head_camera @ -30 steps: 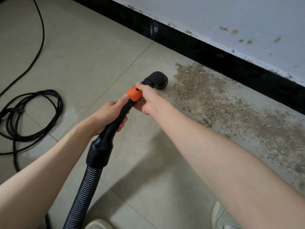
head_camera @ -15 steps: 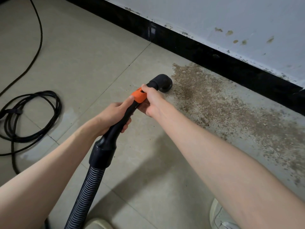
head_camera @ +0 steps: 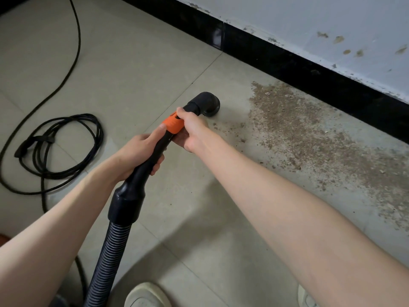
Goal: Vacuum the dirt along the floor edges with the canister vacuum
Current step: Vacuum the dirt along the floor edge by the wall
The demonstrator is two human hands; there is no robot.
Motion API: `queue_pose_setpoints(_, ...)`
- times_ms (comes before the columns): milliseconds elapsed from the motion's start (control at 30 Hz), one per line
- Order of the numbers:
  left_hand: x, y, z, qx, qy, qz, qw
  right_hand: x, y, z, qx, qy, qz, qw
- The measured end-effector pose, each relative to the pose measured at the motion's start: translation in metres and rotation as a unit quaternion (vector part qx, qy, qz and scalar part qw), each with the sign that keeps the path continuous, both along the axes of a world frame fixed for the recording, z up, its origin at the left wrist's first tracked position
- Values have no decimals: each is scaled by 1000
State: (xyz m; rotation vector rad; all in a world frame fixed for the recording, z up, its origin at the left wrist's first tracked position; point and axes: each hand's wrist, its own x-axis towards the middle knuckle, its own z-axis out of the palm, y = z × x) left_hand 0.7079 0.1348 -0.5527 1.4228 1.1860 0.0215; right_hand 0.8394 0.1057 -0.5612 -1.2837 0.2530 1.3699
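Both hands hold the vacuum wand (head_camera: 155, 155). The left hand (head_camera: 137, 155) grips the black tube, thumb touching the orange collar (head_camera: 173, 125). The right hand (head_camera: 191, 131) holds the wand at the collar, fingers curled under it. The nozzle (head_camera: 207, 104) is down at the floor (head_camera: 132, 63), just left of the dirt (head_camera: 309, 134), which lies along the black baseboard (head_camera: 309, 69). The hose (head_camera: 106, 258) runs toward the bottom edge. A coiled cable (head_camera: 64, 147) lies at the left.
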Motion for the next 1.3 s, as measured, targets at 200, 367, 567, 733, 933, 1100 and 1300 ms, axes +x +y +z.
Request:
queue_pose_setpoints(200, -8, 10, 1, -3, -2, 23, 1000, -9, 16, 2, -6, -2, 16, 1000)
queue_pose_setpoints(367, -18, 18, 1, -8, 0, 43, 999, -20, 30, 2, -11, -8, 34, 999)
queue_pose_setpoints(567, -35, 16, -1, -20, 10, 48, 999, -34, 30, -2, -13, 5, 57, 998)
queue_pose_setpoints(733, -39, 3, -4, -32, 8, 57, 998, -38, 18, -9, -17, -5, 54, 998)
queue_pose_setpoints(933, -22, -12, -6, -39, -8, 49, 998, -23, 2, -13, -25, -4, 33, 999)
queue_pose_setpoints(1100, 0, -16, -9, -45, -17, 29, 998, -1, -4, -11, -28, -4, 15, 999)
queue_pose_setpoints(1300, 20, -13, -13, -42, -15, 9, 999, 20, -7, -12, -36, -16, -3, 999)
